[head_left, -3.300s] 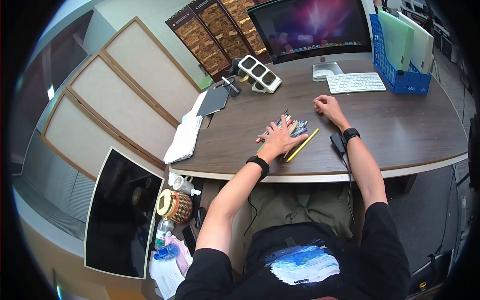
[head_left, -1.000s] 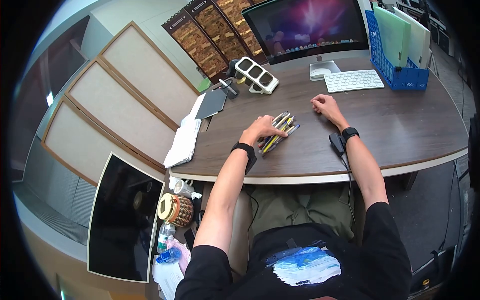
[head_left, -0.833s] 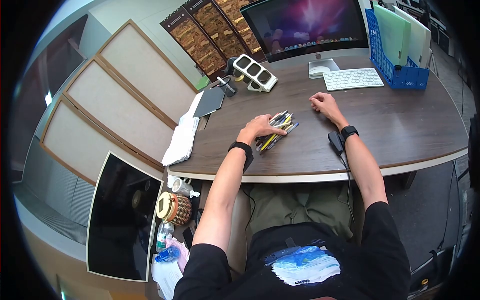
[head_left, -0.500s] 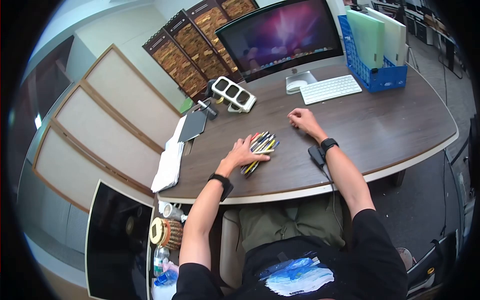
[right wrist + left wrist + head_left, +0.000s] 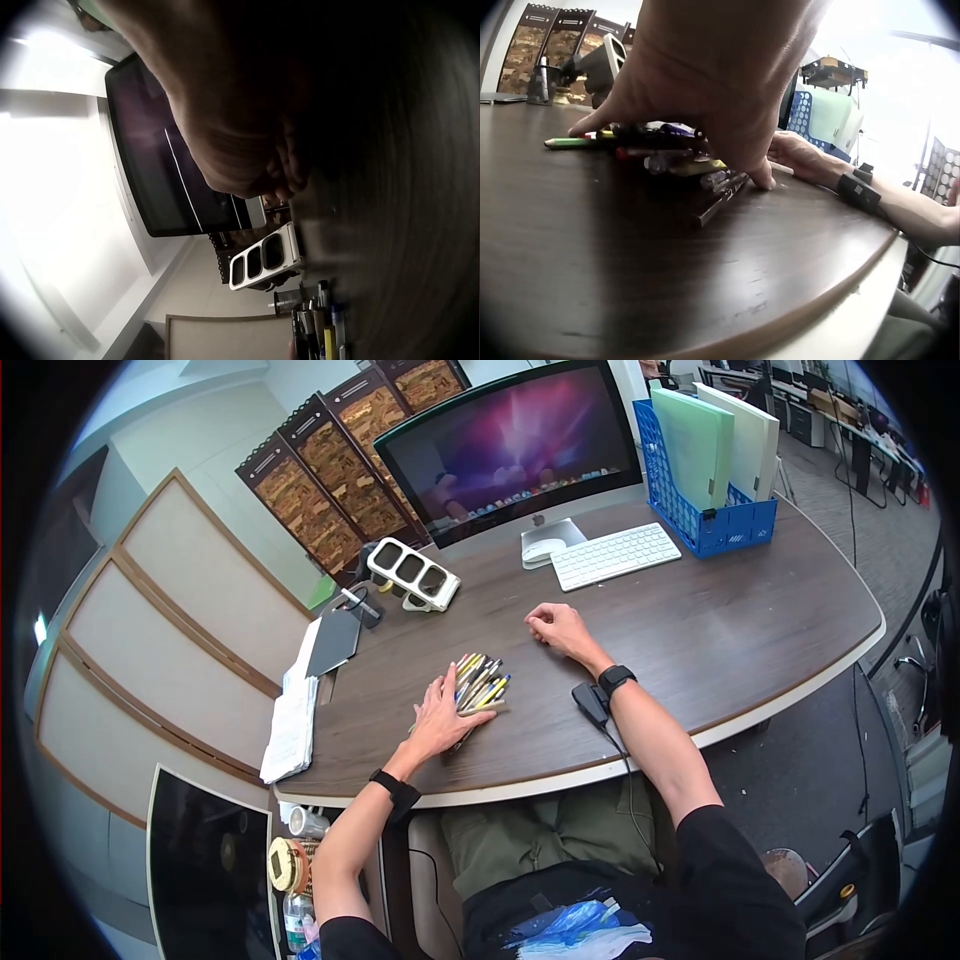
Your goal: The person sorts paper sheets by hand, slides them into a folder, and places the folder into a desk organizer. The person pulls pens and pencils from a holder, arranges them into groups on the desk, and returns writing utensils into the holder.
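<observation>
Several pens and pencils [image 5: 483, 682] lie in a loose bunch on the desk. My left hand [image 5: 437, 718] arches over their near left side, touching them, fingers spread and thumb stretched along the near end. In the left wrist view, a green pencil [image 5: 570, 142] pokes out by the fingertips, a dark pen [image 5: 718, 205] lies near the thumb, and my palm hides part of the pile. My right hand [image 5: 565, 628] rests idle on the desk, loosely curled and apart from the pens; in the right wrist view, that hand [image 5: 232, 139] holds nothing.
Beyond my hands stand a white three-slot holder [image 5: 415, 575], a pen cup [image 5: 365, 610], a monitor [image 5: 515, 445], a keyboard [image 5: 615, 555] and a blue file rack [image 5: 735, 527]. Papers [image 5: 290, 730] lie at the left edge. A black cabled device [image 5: 591, 703] sits beside my right wrist.
The separate yellow pencil from the earliest frame is now among the bunched pens. My left hand has shifted over them; my right hand keeps its pose. The head view has turned right.
</observation>
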`<state>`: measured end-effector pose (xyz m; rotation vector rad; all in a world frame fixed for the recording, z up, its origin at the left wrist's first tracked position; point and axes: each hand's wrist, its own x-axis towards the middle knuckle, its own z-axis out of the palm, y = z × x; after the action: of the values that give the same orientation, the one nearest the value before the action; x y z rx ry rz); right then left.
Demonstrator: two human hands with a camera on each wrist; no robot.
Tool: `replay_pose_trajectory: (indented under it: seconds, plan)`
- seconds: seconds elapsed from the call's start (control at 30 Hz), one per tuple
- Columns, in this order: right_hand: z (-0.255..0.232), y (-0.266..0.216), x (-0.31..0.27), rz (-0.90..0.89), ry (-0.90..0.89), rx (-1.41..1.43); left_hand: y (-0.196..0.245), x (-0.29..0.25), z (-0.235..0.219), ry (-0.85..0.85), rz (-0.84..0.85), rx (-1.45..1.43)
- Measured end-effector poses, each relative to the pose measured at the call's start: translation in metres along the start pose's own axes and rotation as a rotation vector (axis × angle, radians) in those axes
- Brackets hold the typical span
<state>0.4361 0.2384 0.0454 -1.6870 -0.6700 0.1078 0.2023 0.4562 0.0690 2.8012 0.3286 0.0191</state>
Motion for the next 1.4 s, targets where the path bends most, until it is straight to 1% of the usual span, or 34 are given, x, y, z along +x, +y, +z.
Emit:
replay_pose_trajectory:
  seconds: [0.03,0.07,0.13,0.17,0.23,0.37,0.43,0.47,0.53,0.57,0.6,0.67,0.7,0.77,0.8,0.87,0.93,1.0,1.03,1.07,1.17,1.2,1.27,1.4]
  plan:
    - [0.000,0.000,0.000,0.008,-0.001,0.009,-0.004,0.004,0.009,0.070,0.054,-0.023]
    - [0.000,0.000,0.001,0.010,0.002,-0.001,-0.004,0.008,0.014,0.069,0.060,-0.032]
    - [0.001,0.000,0.001,0.026,0.000,0.021,-0.006,0.014,0.024,0.174,0.103,-0.053]
    - [0.001,0.000,0.001,0.029,-0.001,0.011,-0.007,0.015,0.027,0.171,0.105,-0.060]
    - [0.001,-0.002,0.001,0.036,-0.008,0.013,-0.008,0.019,0.031,0.242,0.205,-0.103]
    - [0.001,-0.001,0.003,0.049,-0.023,0.035,-0.003,0.019,0.028,0.248,0.246,-0.088]
    - [0.002,-0.001,0.003,0.056,-0.021,0.035,-0.001,0.019,0.024,0.188,0.292,-0.071]
    - [0.001,-0.002,0.003,0.060,-0.022,0.041,0.000,0.019,0.021,0.188,0.296,-0.077]
    - [0.000,-0.003,0.002,0.061,-0.021,0.039,-0.002,0.021,0.018,0.164,0.396,-0.061]
    - [0.000,-0.003,0.002,0.062,-0.024,0.043,-0.002,0.020,0.014,0.139,0.405,-0.080]
    - [-0.001,-0.002,0.003,0.067,-0.023,0.037,-0.001,0.019,0.012,0.137,0.406,-0.087]
    - [0.000,-0.001,0.004,0.058,-0.032,0.047,0.002,0.011,0.004,0.101,0.347,-0.016]
    - [0.000,-0.001,0.004,0.066,-0.029,0.042,0.001,0.008,0.004,0.095,0.350,-0.023]
    - [0.000,-0.002,0.004,0.065,-0.036,0.077,-0.003,-0.001,0.008,0.145,0.217,0.084]
    - [-0.001,-0.001,0.005,0.083,-0.039,0.076,-0.006,-0.003,0.010,0.129,0.214,0.077]
    - [0.001,0.002,0.008,0.062,-0.043,0.086,-0.016,-0.010,0.013,0.114,0.118,0.025]
    - [0.002,0.005,0.010,0.051,-0.050,0.068,-0.021,-0.012,0.012,0.104,0.065,0.011]
    - [0.003,0.005,0.010,0.050,-0.066,0.070,-0.029,-0.008,0.014,0.137,0.120,-0.023]
    - [0.002,0.003,0.010,0.059,-0.080,0.056,-0.032,-0.005,0.016,0.116,0.147,-0.037]
    - [0.002,0.002,0.010,0.065,-0.094,0.041,-0.035,-0.002,0.018,0.099,0.120,-0.044]
    - [0.001,-0.002,0.008,0.085,-0.134,0.041,-0.040,0.013,0.020,0.072,0.227,-0.078]
    - [0.002,-0.003,0.009,0.077,-0.139,0.043,-0.041,0.018,0.019,0.064,0.213,-0.084]
    - [0.002,-0.005,0.010,0.081,-0.136,0.031,-0.041,0.028,0.016,0.038,0.302,-0.098]
    - [0.001,-0.001,0.011,0.109,-0.133,0.023,-0.042,0.041,0.011,-0.039,0.334,-0.016]
